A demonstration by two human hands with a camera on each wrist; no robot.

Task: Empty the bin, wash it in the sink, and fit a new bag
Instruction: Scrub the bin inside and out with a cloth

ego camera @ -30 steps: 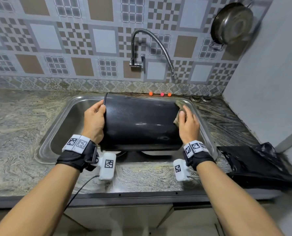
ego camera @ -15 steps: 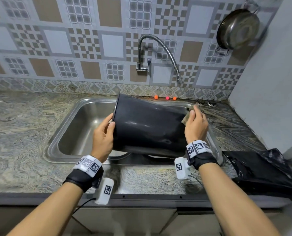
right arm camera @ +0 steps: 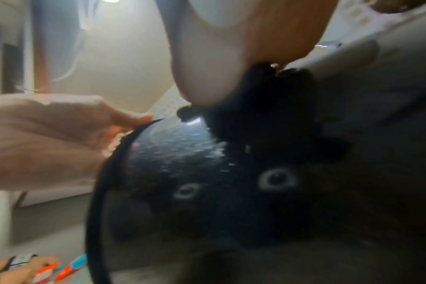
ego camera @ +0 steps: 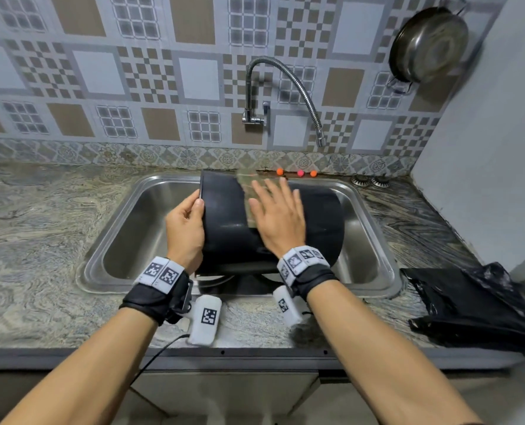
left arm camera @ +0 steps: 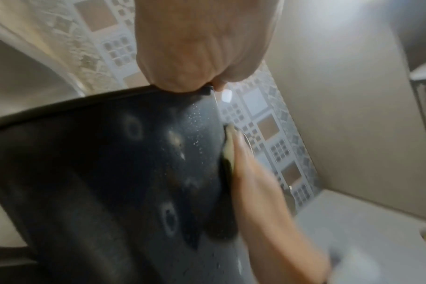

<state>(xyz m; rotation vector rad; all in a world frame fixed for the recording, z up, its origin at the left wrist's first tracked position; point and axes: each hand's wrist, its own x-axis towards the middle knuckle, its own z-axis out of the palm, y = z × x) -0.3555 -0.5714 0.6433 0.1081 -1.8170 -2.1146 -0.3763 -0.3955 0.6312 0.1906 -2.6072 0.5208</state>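
A black bin (ego camera: 224, 228) lies on its side across the steel sink (ego camera: 132, 228), its rim to the left. My left hand (ego camera: 186, 223) grips that rim, thumb on the outer wall. My right hand (ego camera: 278, 214) lies flat on the bin's upper side, fingers straight, pressing a greenish scrub pad (ego camera: 249, 194) against it. In the left wrist view the wet bin wall (left arm camera: 134, 173) shows water droplets, with the pad (left arm camera: 229, 146) under my right hand's fingers (left arm camera: 246, 161). The right wrist view shows the bin rim (right arm camera: 105, 173) and my left hand (right arm camera: 61, 134) on it.
A flexible tap (ego camera: 285, 87) arches over the sink's right half, no water running. A black bag (ego camera: 469, 305) lies crumpled on the counter to the right. A steel pan (ego camera: 428, 46) hangs on the wall. Marbled counter (ego camera: 34, 240) stretches left. Small coloured balls (ego camera: 299, 173) sit behind the sink.
My right hand slid with the pad from the bin's right end onto the middle of its upper side. The bin settled level again, and my left hand kept hold of the rim.
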